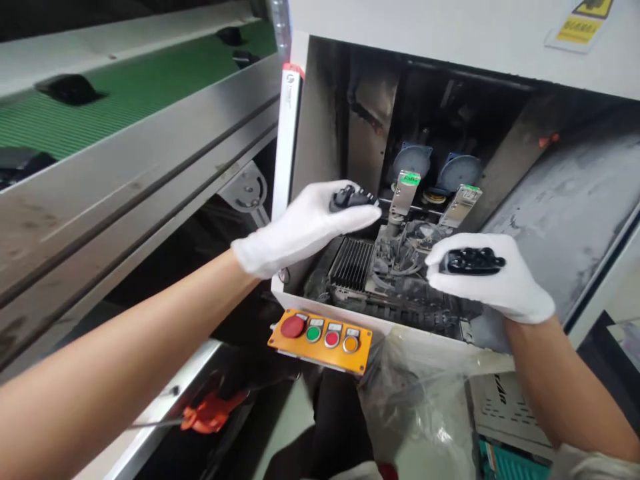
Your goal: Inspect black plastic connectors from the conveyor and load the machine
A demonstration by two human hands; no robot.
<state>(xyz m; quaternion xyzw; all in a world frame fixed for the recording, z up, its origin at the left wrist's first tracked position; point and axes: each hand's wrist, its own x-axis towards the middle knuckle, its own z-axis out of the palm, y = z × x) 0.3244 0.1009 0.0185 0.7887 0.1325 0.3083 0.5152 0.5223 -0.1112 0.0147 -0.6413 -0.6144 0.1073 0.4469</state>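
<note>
Holding both hands up in front of a pale grey metal machine [425, 47] with a big square hole in its front, a person has a black piece in each white-gloved hand. The left hand [300, 230] grips a lumpy black plastic piece [351, 198] between its fingers and thumb, so that piece is up near the top of the hole. The right hand [490, 280] is closed around a longer black plastic piece [473, 261] — it sits lower, at the right side of the hole. Neither hand seems to touch the insides of the machine.

Inside the hole are a black metal block with thin fins [351, 263], two shiny metal brackets with green tags [404, 200] and two round blue discs [413, 160] at the back. Just below the hole is an orange box with a red button [320, 357]. Left of the machine runs a long green belt [125, 107] with black lumps [67, 89] on it — they look a bit like the pieces in the hands.
</note>
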